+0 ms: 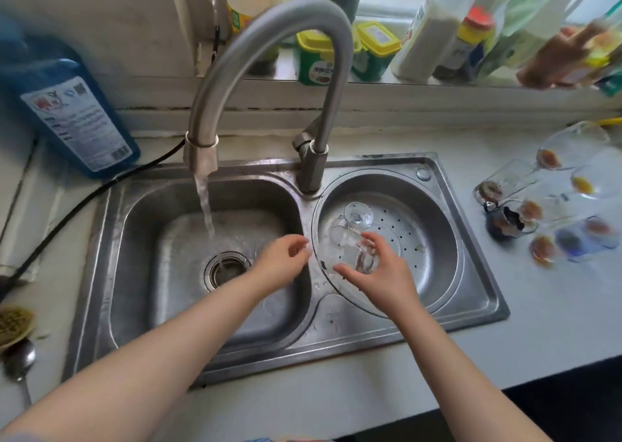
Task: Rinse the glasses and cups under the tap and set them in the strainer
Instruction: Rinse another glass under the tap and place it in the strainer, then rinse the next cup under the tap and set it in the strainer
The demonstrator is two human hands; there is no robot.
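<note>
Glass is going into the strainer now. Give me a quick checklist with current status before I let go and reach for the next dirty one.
1. Stemmed glass is upside down over the strainer, foot up: ok.
2. Right hand grip on the bowl of the glass: ok, fingers curl round it.
3. Rim seated on the strainer floor: cannot tell, the hand hides it.
4. Left hand free for the next pick: ok, it holds nothing, above the left basin.
5. Tap running for the next rinse: ok, water falls to the drain.
6. Dirty glasses waiting on the counter to the right: ok, several with residue.
</note>
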